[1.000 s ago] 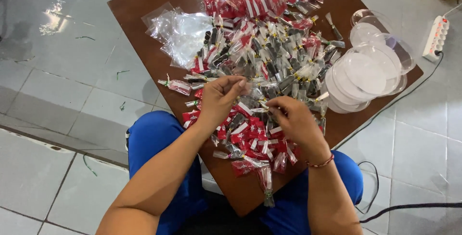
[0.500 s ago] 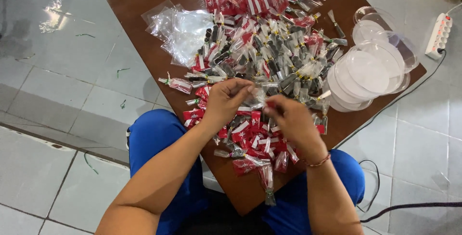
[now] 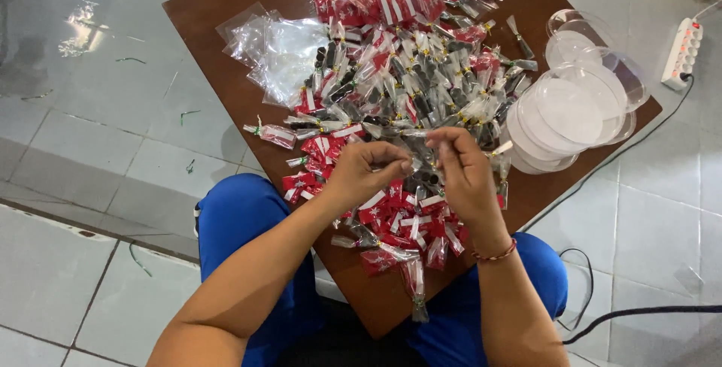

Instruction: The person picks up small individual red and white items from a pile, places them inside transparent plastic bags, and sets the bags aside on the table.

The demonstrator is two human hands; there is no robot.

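My left hand [image 3: 366, 173] and my right hand [image 3: 464, 174] meet above the near part of a brown wooden board [image 3: 226, 74]. Between their fingertips they pinch one small clear packet [image 3: 421, 158]. Under and around the hands lies a pile of small red-and-white packets [image 3: 398, 220]. Further back a heap of clear packets with dark pieces and yellow ties [image 3: 421, 89] covers the board. A red-and-white bracelet sits on my right wrist.
Empty clear plastic bags [image 3: 274, 51] lie at the board's left. Round clear plastic lids [image 3: 571, 107] are stacked at its right edge. A white power strip [image 3: 681, 51] and black cables [image 3: 624, 314] lie on the tiled floor. Blue-trousered knees sit under the board.
Both hands have lifted from the red packets and come together, fingertips now meeting on a small clear packet held above the pile.
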